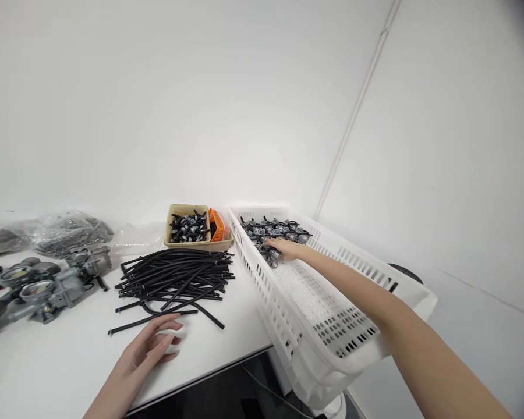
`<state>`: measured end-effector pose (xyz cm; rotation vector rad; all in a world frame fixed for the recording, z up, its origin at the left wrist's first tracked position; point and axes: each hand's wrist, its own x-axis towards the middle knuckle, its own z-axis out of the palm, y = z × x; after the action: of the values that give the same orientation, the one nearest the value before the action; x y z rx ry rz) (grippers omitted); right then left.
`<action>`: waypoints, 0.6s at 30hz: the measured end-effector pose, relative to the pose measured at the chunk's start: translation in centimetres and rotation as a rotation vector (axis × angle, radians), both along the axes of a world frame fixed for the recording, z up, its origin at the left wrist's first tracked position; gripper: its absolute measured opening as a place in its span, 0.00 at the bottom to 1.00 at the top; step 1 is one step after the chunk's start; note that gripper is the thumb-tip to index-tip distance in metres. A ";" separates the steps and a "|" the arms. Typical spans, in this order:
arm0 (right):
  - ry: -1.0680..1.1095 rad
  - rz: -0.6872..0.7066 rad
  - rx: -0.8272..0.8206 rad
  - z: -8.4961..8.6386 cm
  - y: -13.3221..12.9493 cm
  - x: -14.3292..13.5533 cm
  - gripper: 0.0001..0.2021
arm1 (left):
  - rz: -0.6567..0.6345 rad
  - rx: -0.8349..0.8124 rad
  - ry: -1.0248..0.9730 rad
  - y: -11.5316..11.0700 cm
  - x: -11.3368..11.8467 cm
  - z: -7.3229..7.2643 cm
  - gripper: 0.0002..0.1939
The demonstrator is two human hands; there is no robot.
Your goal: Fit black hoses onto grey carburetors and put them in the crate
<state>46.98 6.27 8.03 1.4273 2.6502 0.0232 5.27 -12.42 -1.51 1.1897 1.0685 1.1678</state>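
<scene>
My right hand [286, 248] reaches into the white plastic basket [283, 308], fingers closed over a grey metal carburetor [272, 258] with a black part on it. It is at the near edge of several similar carburetors [262, 227] grouped at the basket's far end. My fingertips are partly hidden there. My left hand [151, 349] is over the white table, empty, with its fingers apart and slightly bent. Just beyond it lies a pile of black rubber hoses [174, 279], some with small clips at their ends.
Behind the hoses stand a cream tray [168, 230] of small black and metal parts and an orange basket [218, 226]. More carburetors [48, 288] and plastic-wrapped goods [72, 233] lie at the left. The white basket juts past the table's front edge [201, 381], close to the wall.
</scene>
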 end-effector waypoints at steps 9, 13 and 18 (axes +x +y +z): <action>-0.097 -0.143 0.157 -0.6 -0.5 -0.4 0.48 | 0.005 0.017 -0.002 0.0 0.1 -0.1 0.24; -0.111 -0.311 0.193 -0.6 -1.5 -0.8 0.50 | -0.062 0.007 0.001 0.3 -0.4 -0.3 0.25; -0.099 -0.413 0.154 1.8 -4.2 -0.7 0.50 | -0.130 0.014 -0.001 0.7 -0.8 -0.5 0.24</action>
<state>46.29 2.07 9.85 1.9400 2.2693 0.2534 4.43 -11.73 -1.97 1.2504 0.9685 1.0763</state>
